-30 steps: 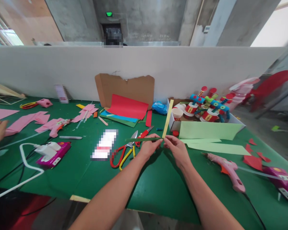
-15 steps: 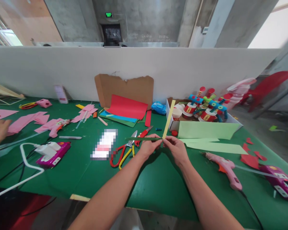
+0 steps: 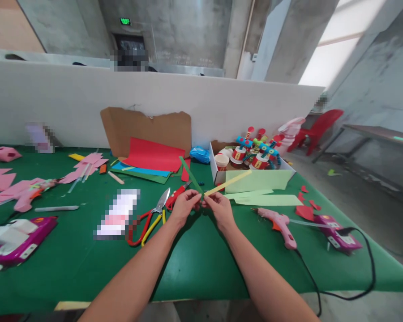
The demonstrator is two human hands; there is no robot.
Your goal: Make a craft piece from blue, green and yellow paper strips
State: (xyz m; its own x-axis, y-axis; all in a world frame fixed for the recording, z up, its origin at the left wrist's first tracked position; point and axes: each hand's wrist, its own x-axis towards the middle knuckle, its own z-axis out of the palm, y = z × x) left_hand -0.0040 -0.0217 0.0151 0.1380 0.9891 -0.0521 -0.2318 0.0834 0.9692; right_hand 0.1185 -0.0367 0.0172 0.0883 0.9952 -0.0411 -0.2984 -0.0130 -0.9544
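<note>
Near the middle of the table my left hand (image 3: pixel 187 206) pinches the lower end of a dark green paper strip (image 3: pixel 190 174), which slants up and to the left. Beside it, my right hand (image 3: pixel 220 207) is closed on the lower end of a yellow paper strip (image 3: pixel 229 182) that leans up to the right. The fingertips of both hands nearly meet, and they hide the strips' lower ends. Scissors with red and yellow handles (image 3: pixel 147 226) lie left of my left hand, and red-handled scissors (image 3: pixel 176 197) lie just behind it.
A white box (image 3: pixel 215 172) holds paper cups and colourful figures. Light green paper (image 3: pixel 258 180) lies before it. A pink glue gun (image 3: pixel 282 223) and purple power strip (image 3: pixel 339 235) are at right. Red paper (image 3: pixel 154 154) rests by brown cardboard (image 3: pixel 147 125). Another glue gun (image 3: pixel 28 197) is at left.
The view has turned to the right. The green strip has swung from lying flat to pointing up and left, and the yellow strip has tilted further right. The other person's hand at left has left the view.
</note>
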